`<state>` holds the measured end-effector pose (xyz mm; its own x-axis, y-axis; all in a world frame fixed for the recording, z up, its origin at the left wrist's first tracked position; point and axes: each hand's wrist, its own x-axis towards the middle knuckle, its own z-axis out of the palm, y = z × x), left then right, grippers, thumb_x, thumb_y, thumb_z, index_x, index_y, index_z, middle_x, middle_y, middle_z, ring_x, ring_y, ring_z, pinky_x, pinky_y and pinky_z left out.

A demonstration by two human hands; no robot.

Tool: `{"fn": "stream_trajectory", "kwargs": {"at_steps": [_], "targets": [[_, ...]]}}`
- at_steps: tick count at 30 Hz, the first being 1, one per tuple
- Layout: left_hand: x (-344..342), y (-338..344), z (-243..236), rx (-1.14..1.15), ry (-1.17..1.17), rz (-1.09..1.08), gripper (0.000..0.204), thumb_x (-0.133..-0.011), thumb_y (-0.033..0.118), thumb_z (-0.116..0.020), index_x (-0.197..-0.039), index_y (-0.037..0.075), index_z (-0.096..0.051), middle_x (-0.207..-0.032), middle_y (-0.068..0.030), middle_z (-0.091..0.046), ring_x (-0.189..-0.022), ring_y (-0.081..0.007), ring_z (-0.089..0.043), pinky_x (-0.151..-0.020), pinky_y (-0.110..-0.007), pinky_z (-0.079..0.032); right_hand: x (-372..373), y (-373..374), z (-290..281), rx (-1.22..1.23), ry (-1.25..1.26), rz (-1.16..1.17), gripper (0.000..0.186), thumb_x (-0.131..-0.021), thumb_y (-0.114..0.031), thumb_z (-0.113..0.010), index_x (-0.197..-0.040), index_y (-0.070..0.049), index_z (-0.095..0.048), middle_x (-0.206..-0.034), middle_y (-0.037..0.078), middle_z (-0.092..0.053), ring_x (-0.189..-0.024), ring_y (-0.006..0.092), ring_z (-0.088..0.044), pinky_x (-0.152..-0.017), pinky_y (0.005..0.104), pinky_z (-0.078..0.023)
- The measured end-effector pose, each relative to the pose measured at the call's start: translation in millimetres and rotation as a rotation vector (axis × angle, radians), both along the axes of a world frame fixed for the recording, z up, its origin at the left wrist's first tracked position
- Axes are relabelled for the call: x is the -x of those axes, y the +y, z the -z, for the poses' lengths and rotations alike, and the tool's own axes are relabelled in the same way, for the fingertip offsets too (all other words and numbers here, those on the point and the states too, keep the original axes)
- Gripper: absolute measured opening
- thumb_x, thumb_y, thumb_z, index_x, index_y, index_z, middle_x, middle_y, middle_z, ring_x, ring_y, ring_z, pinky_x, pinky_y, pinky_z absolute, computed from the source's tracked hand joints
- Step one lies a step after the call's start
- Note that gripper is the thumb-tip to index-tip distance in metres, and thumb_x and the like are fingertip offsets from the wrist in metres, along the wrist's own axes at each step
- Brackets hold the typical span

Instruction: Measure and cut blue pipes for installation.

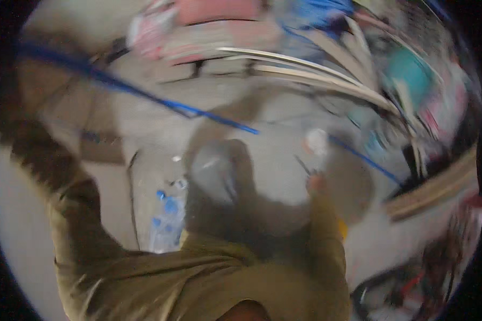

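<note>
The picture is smeared by motion. My right hand (317,184) is low over the grey floor, its fingers closed around a thin dark tool (302,163) whose kind I cannot make out. A white round object with an orange patch (317,142) lies just beyond that hand. My left arm (72,187), in an olive sleeve, reaches out to the left and fades into the dark rim, where its hand does not show. Above it, a long blue strip (168,105) slants from the upper left toward the middle.
Several clear plastic bottles with blue caps (167,216) stand near my left side. Long pale strips (316,72) lie across the far right by a teal container (409,72). Another blue strip (367,160) and a wooden board (434,187) are at the right. Pink bundles (219,32) sit at the back.
</note>
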<state>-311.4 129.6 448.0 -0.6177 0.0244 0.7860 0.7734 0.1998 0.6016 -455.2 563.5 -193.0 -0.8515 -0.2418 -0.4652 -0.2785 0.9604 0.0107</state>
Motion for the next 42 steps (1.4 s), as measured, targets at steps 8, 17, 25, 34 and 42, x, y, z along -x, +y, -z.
{"fn": "stream_trajectory", "kwargs": {"at_steps": [8,17,25,34,42], "targets": [[26,-85,59,0.423,-0.07,-0.369,0.034,-0.096,0.023,-0.057,-0.126,0.007,-0.058,-0.116,-0.009,-0.064,-0.097,-0.0191,-0.061,-0.086,-0.03,-0.049,27,-82,-118,0.597,0.208,0.045,0.036,-0.093,-0.028,-0.057,-0.122,-0.008,-0.06,-0.103,0.012,-0.061,-0.097,0.0254,-0.057,-0.084,0.0385,-0.048],[25,-87,225,0.549,-0.39,-0.127,0.04,-0.092,0.038,-0.055,-0.12,0.01,-0.062,-0.108,-0.0165,-0.067,-0.096,-0.0384,-0.062,-0.087,-0.046,-0.048,-4,-130,-453,0.692,-0.064,-0.244,0.027,-0.097,-0.018,-0.051,-0.117,-0.003,-0.062,-0.082,0.01,-0.069,-0.066,0.0214,-0.063,-0.066,0.0335,-0.05],[24,-81,205,0.431,-0.382,0.083,0.04,-0.096,0.037,-0.05,-0.115,0.005,-0.064,-0.098,-0.0178,-0.068,-0.087,-0.037,-0.064,-0.079,-0.044,-0.05,-40,-216,-538,0.748,0.218,-0.607,0.026,-0.082,-0.003,-0.059,-0.107,-0.005,-0.066,-0.09,0.016,-0.066,-0.083,0.0329,-0.066,-0.071,0.0353,-0.052],[25,-79,171,0.359,-0.54,0.265,0.044,-0.099,0.037,-0.048,-0.116,-0.001,-0.062,-0.09,-0.0157,-0.068,-0.083,-0.027,-0.067,-0.076,-0.036,-0.05,-27,-255,-533,0.719,0.441,-1.012,0.039,-0.071,-0.003,-0.063,-0.11,-0.009,-0.064,-0.091,0.009,-0.061,-0.084,0.0285,-0.061,-0.068,0.0379,-0.051],[31,-80,160,0.353,-0.672,0.189,0.035,-0.096,0.03,-0.058,-0.11,-0.001,-0.065,-0.088,-0.0152,-0.068,-0.079,-0.0252,-0.066,-0.074,-0.035,-0.05,-11,-264,-497,0.937,0.442,-0.963,0.021,-0.079,-0.008,-0.064,-0.1,-0.006,-0.064,-0.079,0.009,-0.061,-0.067,0.0278,-0.06,-0.057,0.0403,-0.048]]}}
